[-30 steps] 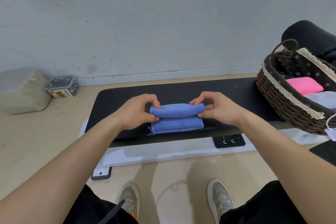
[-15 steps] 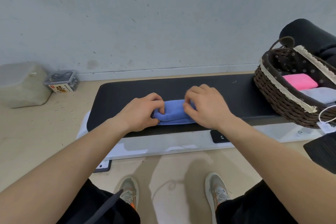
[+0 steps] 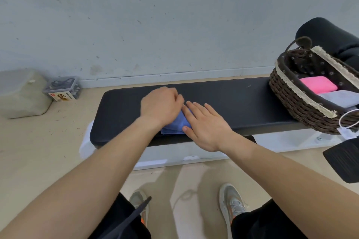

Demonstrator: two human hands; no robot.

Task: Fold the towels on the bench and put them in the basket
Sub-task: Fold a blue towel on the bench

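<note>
Brown wicker basket, well right of both hands, holds a pink folded towel and a grey folded towel. The flat right hand presses the blue folded towel; the curled left hand grips it.

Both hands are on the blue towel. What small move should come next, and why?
Probably grip the blue towel and lift it toward the basket. It already lies as a small folded packet on the bench under the flat right hand, and the basket holds a folded pink towel.

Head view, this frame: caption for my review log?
Left hand and flat right hand on a folded blue towel on the black bench; wicker basket holds pink towel and grey towel.
</note>
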